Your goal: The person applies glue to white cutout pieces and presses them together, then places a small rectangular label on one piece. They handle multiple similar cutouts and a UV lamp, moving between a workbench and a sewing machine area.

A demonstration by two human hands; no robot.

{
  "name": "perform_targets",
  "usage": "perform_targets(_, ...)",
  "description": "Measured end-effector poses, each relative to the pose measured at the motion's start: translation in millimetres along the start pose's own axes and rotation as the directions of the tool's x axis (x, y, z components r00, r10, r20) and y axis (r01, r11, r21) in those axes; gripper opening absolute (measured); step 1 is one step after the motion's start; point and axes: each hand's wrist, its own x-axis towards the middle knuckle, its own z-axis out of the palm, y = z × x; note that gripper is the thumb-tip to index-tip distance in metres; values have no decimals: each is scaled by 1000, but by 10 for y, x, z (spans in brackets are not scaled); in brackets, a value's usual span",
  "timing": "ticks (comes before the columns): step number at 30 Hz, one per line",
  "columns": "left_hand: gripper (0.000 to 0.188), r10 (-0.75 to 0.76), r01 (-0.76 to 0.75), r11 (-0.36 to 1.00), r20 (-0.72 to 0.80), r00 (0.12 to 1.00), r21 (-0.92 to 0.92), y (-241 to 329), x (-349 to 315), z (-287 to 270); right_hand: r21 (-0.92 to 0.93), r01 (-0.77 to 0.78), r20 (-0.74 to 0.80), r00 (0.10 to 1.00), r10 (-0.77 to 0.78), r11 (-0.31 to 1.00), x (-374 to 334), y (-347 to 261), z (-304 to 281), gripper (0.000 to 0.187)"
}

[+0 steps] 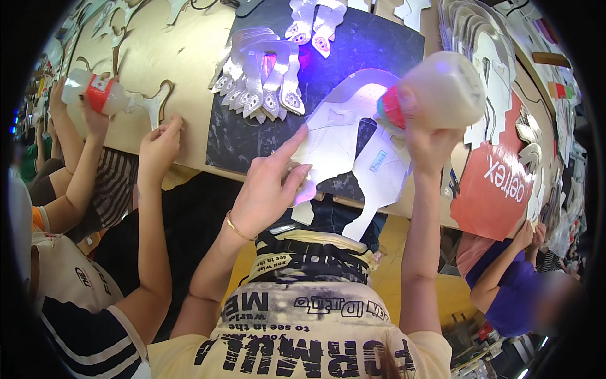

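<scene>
Shoe upper [331, 148], white, horseshoe-shaped, one item: lying at the near edge of a dark board [388, 44], its two legs pointing toward the wearer and reaching past the board's edge; small light-blue label [378, 161] on the right leg. Left hand [268, 186]: index finger extended, index and thumb touching the upper's left side; whether the fingers beneath grip it cannot be told. Right hand [432, 136]: closed around a translucent bottle [448, 88] with a red band, tilted, base raised, above the upper's right side. Silvery cut pieces [255, 85], overlapping in a cluster, on the board beyond the left hand; two more silvery pieces [325, 25] at its far side. White cut pieces [489, 60], stacked, right of the bottle; red sheet [489, 192] nearer the wearer. Co-worker's hand [95, 114], at left: grasping a second red-banded bottle [117, 98].
</scene>
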Motion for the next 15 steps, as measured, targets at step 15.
perform_targets(15, 57, -33, 33, 998, 0, 999, 51, -7, -1, 3, -153, 23, 207, 978, 9, 988, -74, -74, -142, 41)
